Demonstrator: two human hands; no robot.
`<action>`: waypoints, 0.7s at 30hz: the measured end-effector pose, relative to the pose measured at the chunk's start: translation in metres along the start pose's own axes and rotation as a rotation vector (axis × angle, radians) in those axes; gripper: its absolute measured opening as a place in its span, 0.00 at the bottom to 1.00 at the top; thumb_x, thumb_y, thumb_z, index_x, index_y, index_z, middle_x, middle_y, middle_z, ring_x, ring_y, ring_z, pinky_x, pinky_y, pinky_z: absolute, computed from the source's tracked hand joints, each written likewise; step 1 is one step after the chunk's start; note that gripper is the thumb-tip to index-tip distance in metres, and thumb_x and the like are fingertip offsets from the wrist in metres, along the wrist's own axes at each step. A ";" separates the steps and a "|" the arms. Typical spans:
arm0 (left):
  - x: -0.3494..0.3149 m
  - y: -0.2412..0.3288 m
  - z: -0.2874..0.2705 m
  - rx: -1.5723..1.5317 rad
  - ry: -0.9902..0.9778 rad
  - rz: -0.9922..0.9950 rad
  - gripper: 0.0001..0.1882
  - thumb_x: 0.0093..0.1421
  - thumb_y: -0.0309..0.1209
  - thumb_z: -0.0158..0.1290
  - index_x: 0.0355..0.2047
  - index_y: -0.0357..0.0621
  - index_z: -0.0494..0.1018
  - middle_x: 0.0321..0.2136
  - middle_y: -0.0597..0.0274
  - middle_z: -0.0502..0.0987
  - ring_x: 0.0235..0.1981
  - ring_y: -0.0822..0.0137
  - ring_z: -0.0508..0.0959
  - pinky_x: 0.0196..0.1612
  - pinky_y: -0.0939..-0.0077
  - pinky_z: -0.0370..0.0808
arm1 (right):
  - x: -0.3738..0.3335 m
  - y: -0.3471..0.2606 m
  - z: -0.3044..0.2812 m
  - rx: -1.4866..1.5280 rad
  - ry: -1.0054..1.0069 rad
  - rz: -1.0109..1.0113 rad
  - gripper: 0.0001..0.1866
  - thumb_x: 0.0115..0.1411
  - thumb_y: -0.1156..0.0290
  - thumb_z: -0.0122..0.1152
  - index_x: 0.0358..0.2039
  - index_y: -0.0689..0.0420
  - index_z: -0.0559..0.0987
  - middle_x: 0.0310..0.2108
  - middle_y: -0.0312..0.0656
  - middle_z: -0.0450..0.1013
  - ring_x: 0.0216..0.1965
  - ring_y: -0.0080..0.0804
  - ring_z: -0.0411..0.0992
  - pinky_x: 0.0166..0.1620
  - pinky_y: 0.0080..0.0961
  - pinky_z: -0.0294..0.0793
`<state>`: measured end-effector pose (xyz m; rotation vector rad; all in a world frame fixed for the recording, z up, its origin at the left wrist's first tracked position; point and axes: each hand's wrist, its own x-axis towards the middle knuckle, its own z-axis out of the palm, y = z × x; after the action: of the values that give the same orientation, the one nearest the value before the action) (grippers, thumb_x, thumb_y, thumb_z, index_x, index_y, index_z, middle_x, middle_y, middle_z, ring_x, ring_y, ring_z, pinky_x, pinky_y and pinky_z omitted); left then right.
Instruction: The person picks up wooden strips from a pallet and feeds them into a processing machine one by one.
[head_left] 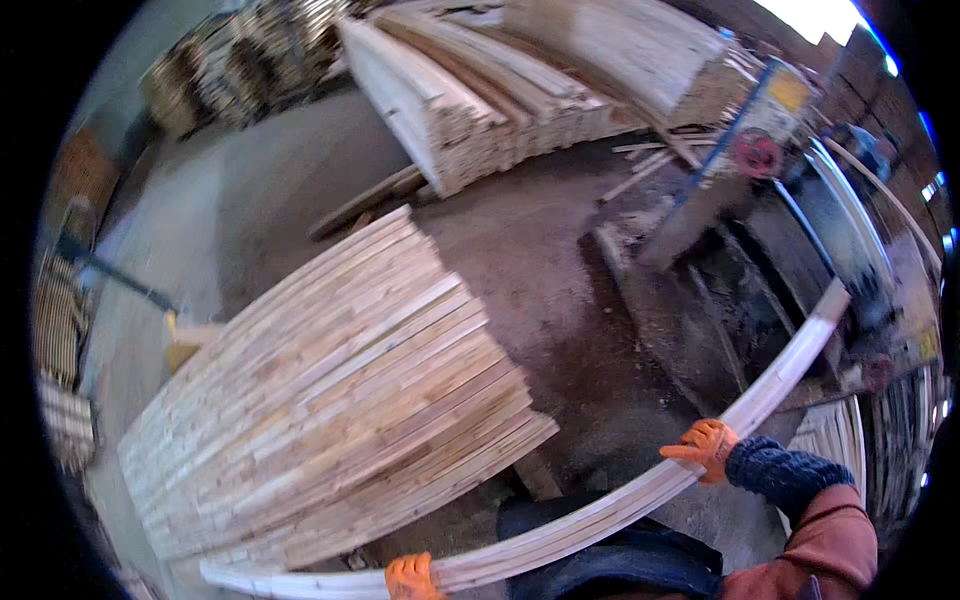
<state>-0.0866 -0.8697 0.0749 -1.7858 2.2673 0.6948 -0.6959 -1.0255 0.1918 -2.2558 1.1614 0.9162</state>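
A long, pale wooden plank point(590, 525) crosses in front of me from lower left to the right, looking curved in this wide view. Lines along its length may mean more than one board; I cannot tell. My left hand point(412, 578), in an orange glove and partly cut off by the lower edge, is closed on it near its left end. Farther right, my right hand point(706, 450), gloved in orange too, grips the plank from above, with one finger pointing left along it. Beyond the plank lies a wide stack of planks point(330, 400).
At the right stands a machine point(720, 200) with a red wheel point(758, 153) and blue edges; the plank's far end reaches beside it. Another tall lumber stack point(470, 130) stands at the back, with scrap wood point(650, 165) near it. Brown floor point(530, 260) lies between.
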 end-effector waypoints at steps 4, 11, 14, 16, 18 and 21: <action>-0.024 0.063 -0.014 0.119 0.398 0.105 0.42 0.44 0.44 0.69 0.58 0.38 0.71 0.49 0.47 0.78 0.51 0.44 0.77 0.60 0.47 0.71 | -0.052 0.048 0.023 -0.001 0.235 0.059 0.64 0.36 0.65 0.80 0.75 0.31 0.57 0.61 0.45 0.71 0.66 0.48 0.65 0.74 0.51 0.55; 0.006 0.191 -0.070 0.455 0.489 0.035 0.35 0.51 0.46 0.64 0.55 0.40 0.72 0.48 0.49 0.78 0.48 0.48 0.78 0.53 0.48 0.74 | -0.112 0.100 0.067 0.076 0.918 0.357 0.59 0.32 0.68 0.77 0.71 0.42 0.64 0.71 0.45 0.61 0.72 0.48 0.58 0.74 0.48 0.55; 0.035 0.306 -0.106 0.481 0.382 0.018 0.31 0.52 0.46 0.62 0.52 0.41 0.74 0.46 0.50 0.79 0.47 0.49 0.78 0.51 0.49 0.75 | -0.125 0.095 0.071 0.288 1.026 0.267 0.54 0.36 0.73 0.71 0.69 0.44 0.67 0.69 0.47 0.63 0.71 0.49 0.60 0.73 0.48 0.58; 0.049 0.335 -0.087 0.356 0.501 0.105 0.30 0.52 0.47 0.62 0.51 0.42 0.75 0.45 0.51 0.79 0.45 0.50 0.79 0.49 0.51 0.76 | -0.103 0.088 0.088 0.270 1.156 0.088 0.54 0.35 0.74 0.70 0.70 0.44 0.67 0.69 0.47 0.64 0.70 0.50 0.61 0.73 0.48 0.58; 0.066 0.342 -0.059 0.345 0.518 0.117 0.30 0.52 0.49 0.62 0.51 0.44 0.76 0.43 0.51 0.80 0.43 0.50 0.80 0.47 0.52 0.77 | -0.081 0.055 0.080 0.276 1.133 -0.128 0.57 0.33 0.76 0.69 0.71 0.42 0.65 0.68 0.47 0.65 0.70 0.50 0.63 0.73 0.50 0.58; 0.087 0.366 -0.023 0.355 0.394 0.137 0.35 0.51 0.52 0.63 0.55 0.45 0.76 0.41 0.52 0.81 0.42 0.49 0.81 0.46 0.54 0.77 | -0.051 0.011 0.091 0.216 1.081 -0.298 0.54 0.40 0.70 0.66 0.73 0.39 0.62 0.62 0.43 0.70 0.64 0.45 0.68 0.70 0.49 0.61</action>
<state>-0.4547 -0.8930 0.1513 -1.7192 2.5705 -0.0613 -0.7595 -0.9462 0.1652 -2.6379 1.1377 -0.6271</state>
